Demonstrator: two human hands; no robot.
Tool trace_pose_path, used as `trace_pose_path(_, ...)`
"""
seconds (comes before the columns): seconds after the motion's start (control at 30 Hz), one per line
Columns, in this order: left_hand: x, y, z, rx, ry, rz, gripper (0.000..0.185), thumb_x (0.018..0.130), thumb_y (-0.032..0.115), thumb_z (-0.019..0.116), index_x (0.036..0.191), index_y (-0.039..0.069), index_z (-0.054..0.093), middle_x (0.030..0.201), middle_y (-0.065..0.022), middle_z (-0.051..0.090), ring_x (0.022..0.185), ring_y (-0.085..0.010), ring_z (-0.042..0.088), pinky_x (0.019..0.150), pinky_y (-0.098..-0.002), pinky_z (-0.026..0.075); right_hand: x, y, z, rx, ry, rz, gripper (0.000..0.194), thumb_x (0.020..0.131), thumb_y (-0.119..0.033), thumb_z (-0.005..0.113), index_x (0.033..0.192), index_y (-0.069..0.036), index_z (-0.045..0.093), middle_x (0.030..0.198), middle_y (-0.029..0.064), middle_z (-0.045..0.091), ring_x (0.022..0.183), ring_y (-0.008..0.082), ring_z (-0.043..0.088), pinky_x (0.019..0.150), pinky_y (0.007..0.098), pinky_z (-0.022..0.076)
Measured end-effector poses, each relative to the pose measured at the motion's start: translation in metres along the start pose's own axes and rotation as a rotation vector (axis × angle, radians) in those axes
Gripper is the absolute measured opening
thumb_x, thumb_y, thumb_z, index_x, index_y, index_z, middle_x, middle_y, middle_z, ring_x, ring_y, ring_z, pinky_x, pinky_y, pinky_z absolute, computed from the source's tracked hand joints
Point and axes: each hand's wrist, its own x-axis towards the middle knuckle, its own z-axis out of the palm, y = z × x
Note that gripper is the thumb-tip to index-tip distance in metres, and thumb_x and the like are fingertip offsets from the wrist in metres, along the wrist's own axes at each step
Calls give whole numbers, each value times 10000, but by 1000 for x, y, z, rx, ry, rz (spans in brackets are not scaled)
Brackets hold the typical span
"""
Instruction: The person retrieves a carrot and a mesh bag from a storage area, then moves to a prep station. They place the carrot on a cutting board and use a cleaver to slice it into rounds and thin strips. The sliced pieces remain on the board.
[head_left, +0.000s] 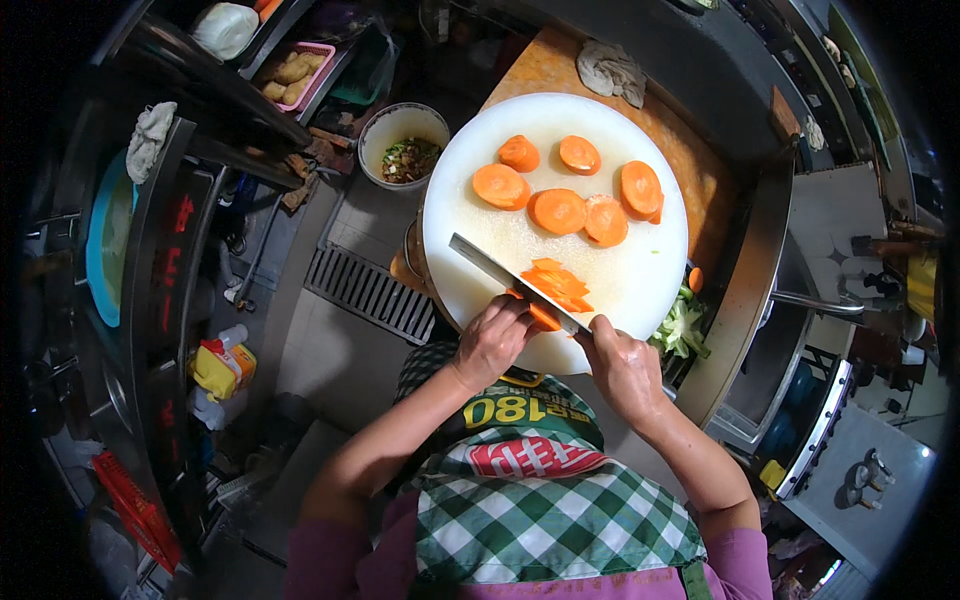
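My right hand grips the handle of a cleaver, whose blade slants up and left across a round white cutting board. Curled fingers of my left hand press a carrot piece against the board, close beside the blade on the near side. On the blade's far side lies a small heap of thin carrot slices. Farther up the board rest several thick carrot chunks with slanted cut faces. The cleaver's handle is mostly hidden inside my right hand.
A bucket with food scraps stands left of the board, above a floor drain grate. A crumpled cloth lies behind the board. Green vegetable trimmings and a metal edge are at the right. Potatoes fill a pink basket.
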Motion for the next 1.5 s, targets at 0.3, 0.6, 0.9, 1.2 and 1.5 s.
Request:
trace_pose_path(0.3,-9,-4,12,3,6,9,248,703,40,729,926,-35,649,988,-132,607,959,-302,582,844,-379,490,-5,-4,-1,-54,-17,38,211,879,-173,624,845,-44,461,642,164,601,540,356,600,456,433,459)
trace_pose_path(0.6,-8,1,8,-57,-63,-58,245,665,1,702,901,-21,640,947,-121,597,911,-294,579,792,-353,499,2,6,20,-59,18,8,198,897,-200,585,860,-58,453,608,142,580,517,340,596,447,437,460)
trace_pose_path(0.9,-5,-3,10,-6,25,17,200,685,34,729,856,-17,637,933,-117,606,896,-283,587,773,-342,509,-7,11,1,-31,23,38,193,878,-174,632,853,-47,489,648,157,604,549,342,601,461,417,454)
trace_pose_path(1.2,-13,-9,21,104,51,83,164,721,62,703,858,-15,657,1014,-109,622,946,-266,600,820,-337,520,-22,10,-3,-72,-42,34,218,906,-241,579,855,-63,463,619,142,597,526,338,601,457,443,467)
trace_pose_path(1.5,-9,-8,10,-6,7,30,170,698,41,677,856,7,626,936,-102,594,863,-250,586,748,-321,512,16,7,22,49,75,-17,208,904,-211,585,874,-52,454,622,162,593,547,367,599,478,446,468)
